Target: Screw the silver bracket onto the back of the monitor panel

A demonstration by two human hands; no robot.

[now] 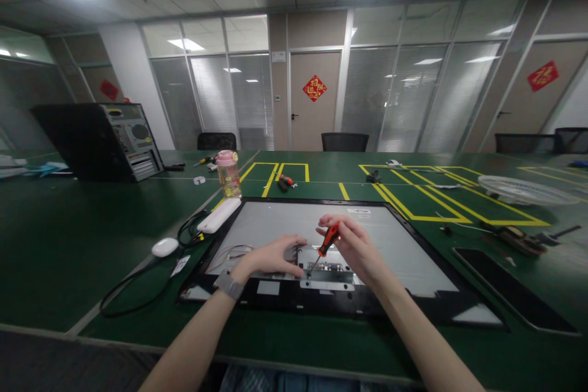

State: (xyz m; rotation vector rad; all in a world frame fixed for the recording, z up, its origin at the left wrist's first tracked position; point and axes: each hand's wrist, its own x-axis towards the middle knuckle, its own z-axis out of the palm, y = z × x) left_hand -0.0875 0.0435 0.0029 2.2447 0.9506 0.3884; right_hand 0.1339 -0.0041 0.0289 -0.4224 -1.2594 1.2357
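The right hand (356,246) pinches a red-and-black-handled screwdriver (329,241) tip-down at a silver metal bracket (327,285), the left hand (277,255), grip spread, at its left edge, seemingly to steady it

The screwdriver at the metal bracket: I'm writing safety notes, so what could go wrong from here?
The tip of the screwdriver is close to the fingertips of the left hand, so a slip could jab them. Held slanted in the right hand, it might also skid off the metal bracket and scratch the pale panel. The bottle near the panel's far left corner could tip if knocked.
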